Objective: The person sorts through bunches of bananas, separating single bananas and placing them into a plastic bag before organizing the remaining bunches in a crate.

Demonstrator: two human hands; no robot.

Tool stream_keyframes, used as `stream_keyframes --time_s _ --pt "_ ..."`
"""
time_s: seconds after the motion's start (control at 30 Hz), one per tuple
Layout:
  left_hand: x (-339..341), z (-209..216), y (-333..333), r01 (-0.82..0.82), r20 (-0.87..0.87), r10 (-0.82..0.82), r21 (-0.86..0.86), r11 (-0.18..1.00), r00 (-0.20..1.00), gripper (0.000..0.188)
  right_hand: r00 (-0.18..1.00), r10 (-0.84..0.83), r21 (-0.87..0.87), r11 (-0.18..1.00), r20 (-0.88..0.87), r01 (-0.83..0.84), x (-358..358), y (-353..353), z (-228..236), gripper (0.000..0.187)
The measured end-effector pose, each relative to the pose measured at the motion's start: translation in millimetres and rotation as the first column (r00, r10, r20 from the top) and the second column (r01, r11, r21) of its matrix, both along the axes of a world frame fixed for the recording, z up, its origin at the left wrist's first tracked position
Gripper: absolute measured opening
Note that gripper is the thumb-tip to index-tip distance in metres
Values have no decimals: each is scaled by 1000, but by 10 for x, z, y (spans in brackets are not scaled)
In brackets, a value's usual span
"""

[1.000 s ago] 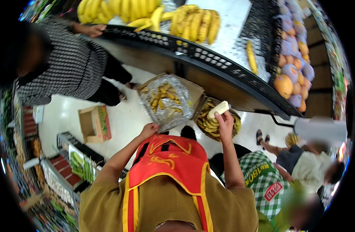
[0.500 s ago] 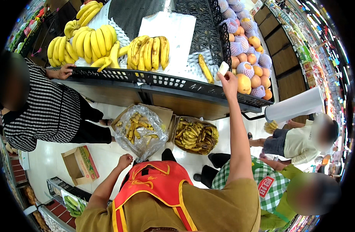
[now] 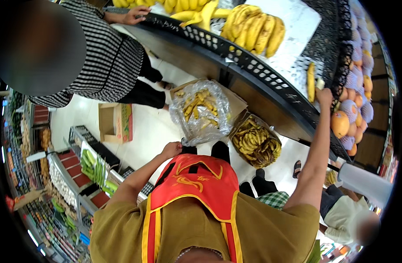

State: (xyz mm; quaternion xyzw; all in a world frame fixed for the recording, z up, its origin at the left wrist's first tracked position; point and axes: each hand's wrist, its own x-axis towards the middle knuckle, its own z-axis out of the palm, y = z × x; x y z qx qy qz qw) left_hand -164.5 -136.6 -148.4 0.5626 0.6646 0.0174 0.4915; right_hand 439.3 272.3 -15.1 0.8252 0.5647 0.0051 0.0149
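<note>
**Pale banana piece (image 3: 320, 83) held up at the fruit stand (image 3: 249, 65)**

From where I'm standing, the person in the red apron (image 3: 194, 193) has the right arm stretched out to the stand's edge. The right hand (image 3: 325, 96) is closed on the pale banana piece, which pokes past the fingers just beside a lone yellow banana (image 3: 311, 83) and near the netted round fruit (image 3: 349, 108). The left hand (image 3: 171, 150) is down by the plastic-lined box (image 3: 201, 133), its fingers at the edge of the clear sheet; I can't tell whether they pinch it. Loose bananas lie in that box, and a second box (image 3: 277, 142) beside it is heaped with darker ones.

As for writing, the apron carries yellow lettering and a looping yellow emblem across its front. An open carton (image 3: 109, 125) on the floor has a red-and-green printed side, its print too small to make out. Across the way, another person's hand (image 3: 136, 15) rests on the stand's rim.
</note>
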Motion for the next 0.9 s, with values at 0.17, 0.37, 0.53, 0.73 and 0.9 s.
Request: stream_keyframes --time_s 0.17,0.37,0.53,0.73,0.9 --pt "-19 -117 198 78 -67 -79 -13 997 995 21 994 95 30 995 60 -97 -94 -4 257 63" --pt "-68 -532 768 96 -102 -93 17 995 990 38 855 431 602 776 -289 -188 -1740 -956 660 25" --pt "-103 -1377 1333 -35 -145 46 77 996 988 50 751 659 627 572 32 -529 -2861 -1470 -40 19" --pt "-185 -2367 1900 -188 -314 230 158 969 921 70 459 633 363 754 -623 -547 -3765 -1731 -1379 19" --pt "-285 -2851 2202 -31 -467 118 189 981 876 54 419 483 33 685 -769 -728 -4225 -1713 -2938 21"
